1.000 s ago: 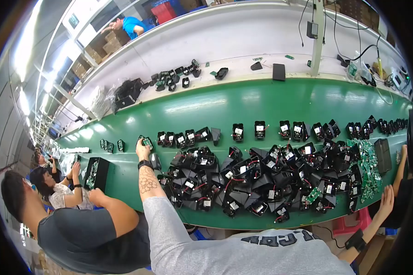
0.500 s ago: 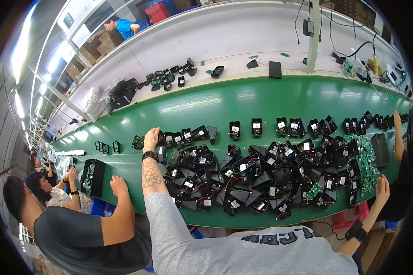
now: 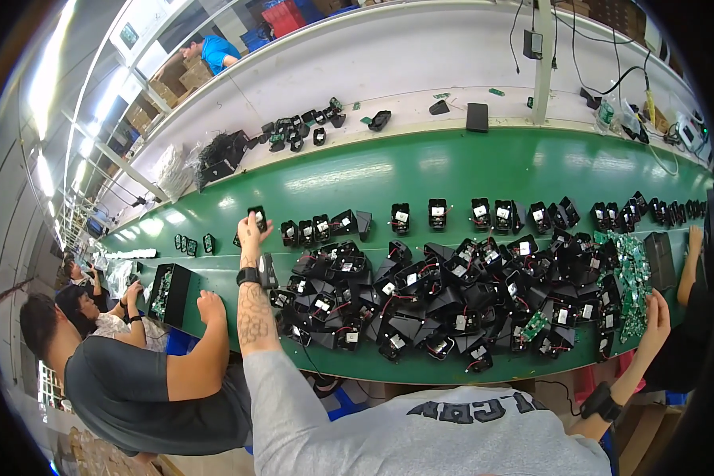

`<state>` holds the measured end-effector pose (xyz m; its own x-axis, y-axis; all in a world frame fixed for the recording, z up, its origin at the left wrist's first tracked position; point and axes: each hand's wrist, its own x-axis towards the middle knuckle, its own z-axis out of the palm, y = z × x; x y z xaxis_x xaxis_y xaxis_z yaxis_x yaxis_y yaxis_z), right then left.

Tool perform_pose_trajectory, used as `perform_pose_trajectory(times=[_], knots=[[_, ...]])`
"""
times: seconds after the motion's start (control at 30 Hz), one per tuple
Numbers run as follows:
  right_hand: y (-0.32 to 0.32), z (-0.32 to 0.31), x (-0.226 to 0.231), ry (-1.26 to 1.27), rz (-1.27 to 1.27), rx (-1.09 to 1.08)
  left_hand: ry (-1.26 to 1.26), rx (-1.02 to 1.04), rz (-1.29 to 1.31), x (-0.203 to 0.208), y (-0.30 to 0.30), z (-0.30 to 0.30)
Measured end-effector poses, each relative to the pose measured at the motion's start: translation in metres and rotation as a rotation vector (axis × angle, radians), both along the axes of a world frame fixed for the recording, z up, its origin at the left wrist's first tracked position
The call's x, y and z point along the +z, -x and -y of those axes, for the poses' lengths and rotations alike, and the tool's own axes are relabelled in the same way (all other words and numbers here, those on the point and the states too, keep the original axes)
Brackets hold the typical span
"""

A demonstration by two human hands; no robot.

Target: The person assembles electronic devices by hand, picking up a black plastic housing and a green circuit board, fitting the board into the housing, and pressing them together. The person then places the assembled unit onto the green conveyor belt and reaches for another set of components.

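My left hand [image 3: 251, 233] is raised over the left part of the green bench, its fingers closed round a small open black plastic housing [image 3: 256, 213]. Next to that hand, a short row of similar housings [image 3: 305, 231] with pale parts inside stands on the bench. My right hand [image 3: 656, 316] is at the right near edge, fingers stretched out and nothing visible in them. Beside it lies a heap of green circuit boards [image 3: 631, 270]. Between my arms spreads a big pile of black housings [image 3: 444, 295] with red wires, and one green board [image 3: 535, 325] rests on it.
To my left a co-worker in a dark shirt [image 3: 131, 389] sits near a black box [image 3: 174, 293] of boards. Another person's arm [image 3: 692, 262] reaches in at the right. A shelf [image 3: 349, 119] along the far side carries more housings and a black block [image 3: 477, 117].
My left hand has lifted slightly up and left, and a black housing now shows in its fingers. The right hand has shifted a little up, and the whole view has turned slightly.
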<state>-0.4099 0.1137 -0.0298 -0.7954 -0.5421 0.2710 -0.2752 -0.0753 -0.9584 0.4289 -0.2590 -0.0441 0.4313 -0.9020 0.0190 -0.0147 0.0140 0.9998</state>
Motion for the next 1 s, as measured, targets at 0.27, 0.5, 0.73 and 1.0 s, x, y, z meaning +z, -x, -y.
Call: perform_pose_trajectory(times=[0.27,0.5,0.73,1.0], knots=[[-0.266,0.106,0.122,0.271,-1.025,0.914,-0.204,-0.662,-0.641,0.098,0.348,-0.201],[-0.293,0.115,0.074,0.346,-0.744,1.094,-0.146,-0.700,-0.924,0.063,0.385,-0.257],[-0.272,0.100,0.050,0.171,0.300,1.113,-0.096,-0.863,-0.614,0.051,0.397,-0.262],[-0.232,0.092,0.035,0.093,0.270,0.848,-0.096,-0.855,-0.603,0.056,0.421,-0.256]])
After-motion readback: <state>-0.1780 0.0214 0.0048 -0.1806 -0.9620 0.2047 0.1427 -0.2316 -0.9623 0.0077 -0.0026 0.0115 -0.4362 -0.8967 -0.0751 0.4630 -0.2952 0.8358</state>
